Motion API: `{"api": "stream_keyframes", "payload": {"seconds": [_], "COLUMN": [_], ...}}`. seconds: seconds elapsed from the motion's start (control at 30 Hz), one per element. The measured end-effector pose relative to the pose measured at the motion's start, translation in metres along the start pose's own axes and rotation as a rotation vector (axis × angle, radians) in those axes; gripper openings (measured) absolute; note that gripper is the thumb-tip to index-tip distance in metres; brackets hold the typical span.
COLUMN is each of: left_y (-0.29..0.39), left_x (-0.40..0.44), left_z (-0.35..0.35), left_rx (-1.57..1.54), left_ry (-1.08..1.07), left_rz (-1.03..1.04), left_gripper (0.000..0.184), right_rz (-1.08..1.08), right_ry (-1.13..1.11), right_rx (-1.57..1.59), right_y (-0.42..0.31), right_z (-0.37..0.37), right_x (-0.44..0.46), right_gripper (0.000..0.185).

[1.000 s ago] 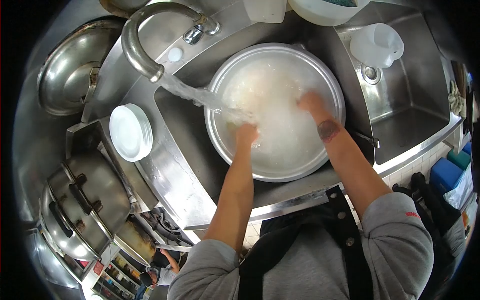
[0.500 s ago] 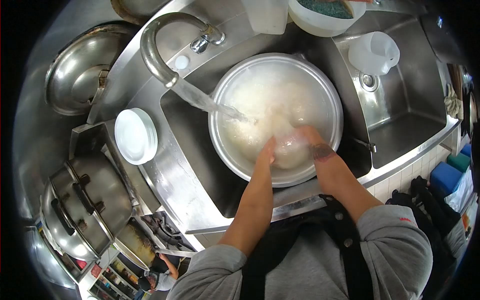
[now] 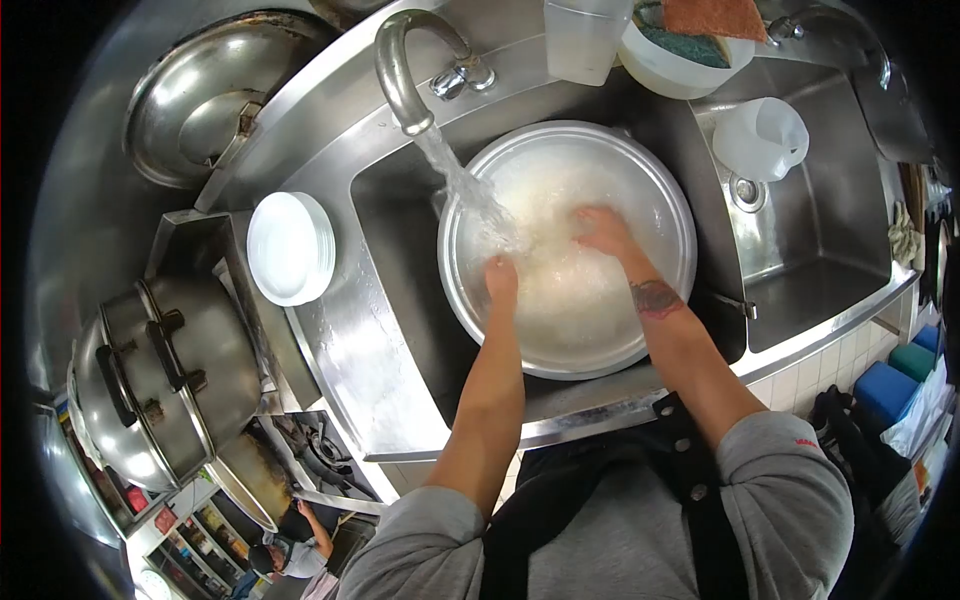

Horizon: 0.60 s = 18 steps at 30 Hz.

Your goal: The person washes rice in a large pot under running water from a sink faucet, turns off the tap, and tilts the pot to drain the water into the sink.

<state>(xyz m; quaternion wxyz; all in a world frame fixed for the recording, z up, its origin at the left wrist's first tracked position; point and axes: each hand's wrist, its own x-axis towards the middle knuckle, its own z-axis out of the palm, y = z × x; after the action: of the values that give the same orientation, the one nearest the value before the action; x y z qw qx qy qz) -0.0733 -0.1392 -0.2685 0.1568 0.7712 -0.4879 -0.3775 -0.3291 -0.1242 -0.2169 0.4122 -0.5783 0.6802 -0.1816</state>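
A large round metal basin [image 3: 447, 262] sits in the left sink bowl, filled with cloudy whitish water [image 3: 570, 320]. Pale stuff that looks like rice shows dimly beneath the surface. My left hand [image 3: 501, 272] dips into the water at the basin's left side, its fingers mostly hidden. Farther right, my right hand [image 3: 603, 232] is partly in the water with fingers apart, and I see nothing held in it. From the curved faucet [image 3: 400, 80], a stream of water [image 3: 465, 185] pours into the basin near my left hand.
White stacked plates [image 3: 290, 248] stand on the left counter. A translucent jug [image 3: 762, 140] lies in the right sink bowl [image 3: 820, 220]. Behind the basin are a plastic container [image 3: 585, 40] and a tub of scouring pads [image 3: 672, 70]. Another person [image 3: 290, 555] is at lower left.
My hands have moved apart: the left toward the water stream, the right upward in the basin. The water has turned more stirred and cloudy. The view has shifted slightly.
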Motion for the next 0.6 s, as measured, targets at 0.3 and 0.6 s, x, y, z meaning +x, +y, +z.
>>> {"api": "stream_keyframes", "payload": {"seconds": [0.3,0.6], "left_y": [-0.004,0.018], "left_x": [-0.049,-0.030], "left_z": [0.050,-0.001], "left_rx": [-0.973,-0.194], "left_ry": [-0.215,-0.174], "left_rz": [-0.612,-0.153], "left_gripper": [0.044,0.056], "right_rz": [0.232,0.325], "right_ry": [-0.326,-0.040], "right_rx": [-0.086,0.571], "right_y": [-0.020,-0.032], "right_z": [0.068,0.096], "right_x": [-0.012,0.058], "right_gripper": [0.057,0.044]}}
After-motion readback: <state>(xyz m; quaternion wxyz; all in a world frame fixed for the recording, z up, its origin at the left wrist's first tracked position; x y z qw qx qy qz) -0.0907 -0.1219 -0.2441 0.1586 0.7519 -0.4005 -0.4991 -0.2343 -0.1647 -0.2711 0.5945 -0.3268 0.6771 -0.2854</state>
